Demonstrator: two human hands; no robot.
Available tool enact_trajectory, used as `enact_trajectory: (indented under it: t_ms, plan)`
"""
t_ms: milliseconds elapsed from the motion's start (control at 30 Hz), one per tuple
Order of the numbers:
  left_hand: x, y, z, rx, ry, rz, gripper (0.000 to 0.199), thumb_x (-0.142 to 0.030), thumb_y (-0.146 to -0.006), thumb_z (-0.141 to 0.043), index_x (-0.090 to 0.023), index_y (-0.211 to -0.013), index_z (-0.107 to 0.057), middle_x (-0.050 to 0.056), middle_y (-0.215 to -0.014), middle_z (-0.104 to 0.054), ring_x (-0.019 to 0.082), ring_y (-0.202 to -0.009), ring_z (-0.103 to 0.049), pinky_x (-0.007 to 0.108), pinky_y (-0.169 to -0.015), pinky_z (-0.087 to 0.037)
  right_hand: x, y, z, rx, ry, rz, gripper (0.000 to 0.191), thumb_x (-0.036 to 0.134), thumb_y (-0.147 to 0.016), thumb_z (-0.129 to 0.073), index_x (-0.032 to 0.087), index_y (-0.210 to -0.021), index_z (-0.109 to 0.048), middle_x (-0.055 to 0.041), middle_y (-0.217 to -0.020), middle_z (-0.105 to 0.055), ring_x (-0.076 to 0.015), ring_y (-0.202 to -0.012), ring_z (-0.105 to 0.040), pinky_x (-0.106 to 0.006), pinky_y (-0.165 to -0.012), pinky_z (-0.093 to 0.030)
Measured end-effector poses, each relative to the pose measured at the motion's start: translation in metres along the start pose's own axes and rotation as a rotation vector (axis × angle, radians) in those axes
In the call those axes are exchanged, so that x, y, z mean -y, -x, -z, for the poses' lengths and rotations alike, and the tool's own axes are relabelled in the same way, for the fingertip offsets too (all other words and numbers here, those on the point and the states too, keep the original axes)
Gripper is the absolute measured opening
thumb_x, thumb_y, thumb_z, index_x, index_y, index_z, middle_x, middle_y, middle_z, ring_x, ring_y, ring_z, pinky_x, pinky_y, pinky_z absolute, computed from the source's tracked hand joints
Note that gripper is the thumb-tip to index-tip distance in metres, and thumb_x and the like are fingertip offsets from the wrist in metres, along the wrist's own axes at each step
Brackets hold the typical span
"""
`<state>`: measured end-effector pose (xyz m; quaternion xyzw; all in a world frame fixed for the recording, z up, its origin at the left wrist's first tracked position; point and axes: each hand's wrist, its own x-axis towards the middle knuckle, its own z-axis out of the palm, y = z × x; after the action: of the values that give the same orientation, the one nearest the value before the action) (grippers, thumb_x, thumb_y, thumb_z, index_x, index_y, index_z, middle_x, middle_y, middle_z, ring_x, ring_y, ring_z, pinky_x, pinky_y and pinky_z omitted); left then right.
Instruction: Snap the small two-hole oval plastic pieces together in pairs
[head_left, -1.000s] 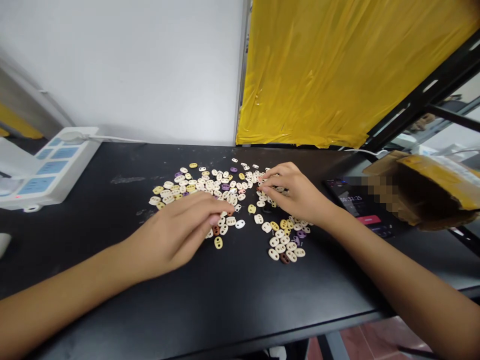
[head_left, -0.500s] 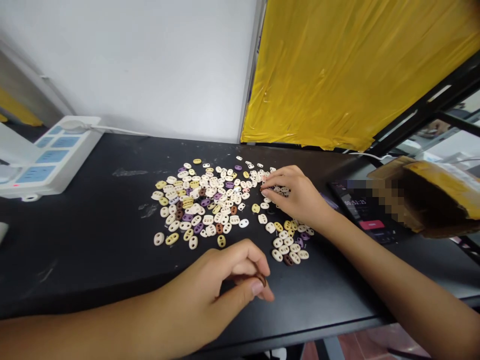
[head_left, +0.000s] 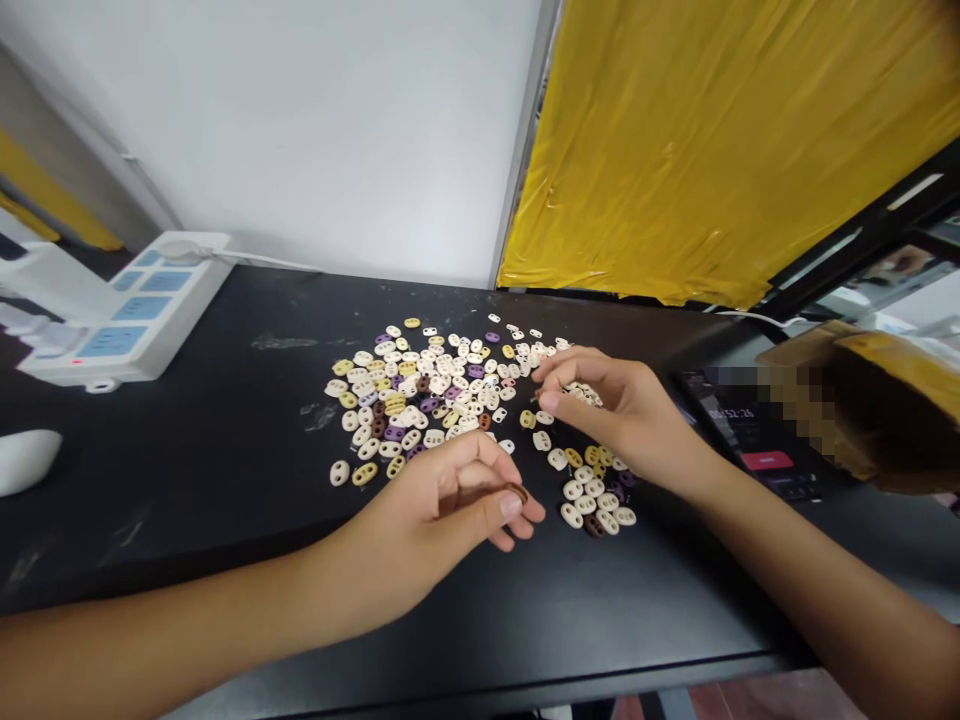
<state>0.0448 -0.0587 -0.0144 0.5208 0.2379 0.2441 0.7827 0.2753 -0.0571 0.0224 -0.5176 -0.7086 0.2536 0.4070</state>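
Note:
My left hand (head_left: 442, 515) is in front of the pile, thumb and fingers pinched on a dark brown oval button (head_left: 517, 492). Past its right edge, my right hand (head_left: 611, 405) pinches a small reddish-brown button (head_left: 538, 395), mostly covered by the fingertips. Below the left hand's fingers lies bare black tabletop. A wide pile of oval two-hole buttons (head_left: 450, 378), cream, yellow, purple and brown, spreads on the table. A smaller group of buttons (head_left: 595, 488) lies nearer me, below my right wrist. Part of the pile is hidden behind the left hand.
A white power strip (head_left: 146, 335) with plugs stands at the left, above a white rounded object (head_left: 26, 462). To the right, a phone (head_left: 739, 430) showing a timer lies by an open cardboard box (head_left: 817, 400). A white wall panel (head_left: 300, 140) and yellow sheeting (head_left: 675, 160) stand behind.
My right hand has lifted from the pile's right edge with the small brown button in its fingertips. My left hand has moved up toward the pile, still pinching its brown button. The view has shifted slightly.

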Motion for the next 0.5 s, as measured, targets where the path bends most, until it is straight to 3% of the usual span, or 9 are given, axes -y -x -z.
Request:
enact_trajectory:
  t_ms: [100, 233, 500]
  plan:
    - [-0.001, -0.003, 0.004, -0.021, -0.016, -0.044, 0.014, -0.029, -0.095, -0.07, -0.018, -0.099, -0.061, 0.002, -0.088, -0.072, 0.013, -0.081, -0.068, 0.022, -0.069, -0.056, 0.014, 0.008, -0.006, 0.102, -0.146, -0.014, 0.011, 0.028, -0.087, -0.076, 0.022, -0.079, -0.071, -0.004, -0.099, -0.072, -0.02, -0.098, -0.066, -0.039, -0.097, -0.049]
    - [-0.005, -0.005, 0.006, -0.051, -0.091, -0.086, 0.015, -0.03, -0.094, -0.07, -0.018, -0.101, -0.065, 0.002, -0.085, -0.069, 0.013, -0.079, -0.065, 0.021, -0.067, -0.056, 0.017, 0.013, -0.011, 0.187, -0.154, -0.016, 0.009, 0.024, -0.088, -0.074, 0.022, -0.079, -0.073, -0.0039, -0.097, -0.072, -0.0186, -0.095, -0.067, -0.038, -0.094, -0.05]
    - [-0.013, -0.007, 0.008, -0.094, -0.17, -0.061, 0.011, -0.027, -0.089, -0.074, -0.016, -0.09, -0.072, 0.0, -0.076, -0.069, 0.01, -0.068, -0.064, 0.018, -0.063, -0.055, 0.018, 0.015, -0.014, 0.175, -0.095, 0.009, 0.012, 0.019, -0.087, -0.072, 0.022, -0.076, -0.07, -0.0032, -0.092, -0.072, -0.0181, -0.09, -0.067, -0.037, -0.089, -0.052]
